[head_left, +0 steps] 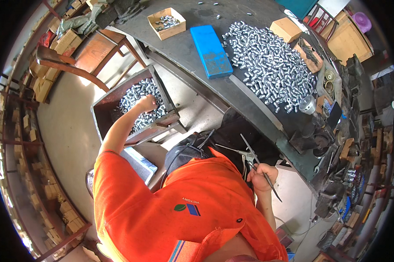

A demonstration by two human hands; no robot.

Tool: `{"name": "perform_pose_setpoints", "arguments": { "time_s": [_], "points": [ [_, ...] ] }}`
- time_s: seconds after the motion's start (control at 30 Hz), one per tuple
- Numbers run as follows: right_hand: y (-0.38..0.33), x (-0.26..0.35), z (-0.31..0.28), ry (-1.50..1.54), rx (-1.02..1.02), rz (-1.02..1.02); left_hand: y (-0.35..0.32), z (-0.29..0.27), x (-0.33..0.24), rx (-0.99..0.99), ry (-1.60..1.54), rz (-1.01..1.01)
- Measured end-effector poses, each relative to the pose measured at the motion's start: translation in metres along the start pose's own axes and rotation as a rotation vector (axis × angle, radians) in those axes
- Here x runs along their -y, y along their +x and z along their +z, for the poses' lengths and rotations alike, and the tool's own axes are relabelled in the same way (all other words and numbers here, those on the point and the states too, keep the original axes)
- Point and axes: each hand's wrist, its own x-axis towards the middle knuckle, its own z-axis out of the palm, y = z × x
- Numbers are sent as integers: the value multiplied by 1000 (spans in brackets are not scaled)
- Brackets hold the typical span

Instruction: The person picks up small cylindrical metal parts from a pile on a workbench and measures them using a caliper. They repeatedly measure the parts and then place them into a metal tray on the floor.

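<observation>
My left hand (pixel 149 103) reaches down into a deep metal bin (pixel 102 126) and rests on a heap of small shiny cylindrical metal parts (pixel 136 91). Its fingers are curled; what they hold, if anything, is hidden. On the other side, close to my body, my right hand (pixel 263 175) is closed round a long, thin, dark file-like tool (pixel 273 190), which slants with its tapered end toward the lower right. A silver metal fitting with a thin rod (pixel 248 156) shows just beyond that hand, partly covered.
The dark workbench (pixel 179 54) bears a large pile of metal parts (pixel 267 65), a blue box (pixel 211 52) and an open carton of parts (pixel 166 24). A wooden chair (pixel 90 54) stands beyond the bin. Tools and a smartphone (pixel 334 115) crowd the bench's right end.
</observation>
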Motion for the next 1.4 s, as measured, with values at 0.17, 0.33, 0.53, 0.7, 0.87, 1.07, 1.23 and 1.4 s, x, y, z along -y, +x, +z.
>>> {"name": "perform_pose_setpoints", "arguments": {
  "time_s": [0.17,0.33,0.53,0.7,0.87,1.07,1.23,1.4],
  "points": [
    [0,3,2,17,-53,13,-5,-1,8,-105,-16,112],
    [-2,-5,-7,34,-13,-15,-32,-28,-7,-176,-494,216],
    [7,-1,-6,-208,25,-65,-113,-82,-111,-5,-1387,343],
    [20,27,10,-255,53,-231,-140,-63,-193,453,-1535,584],
    [15,29,2,-337,-34,-265,-144,-42,-234,661,-1596,598],
    [23,18,-2,-293,40,-191,-157,-33,-261,809,-1649,570],
    [33,17,-3,-335,43,-259,-172,-32,-270,969,-1651,462],
    [37,18,-2,-370,42,-274,-176,-28,-274,853,-1568,510]
  ]
}}
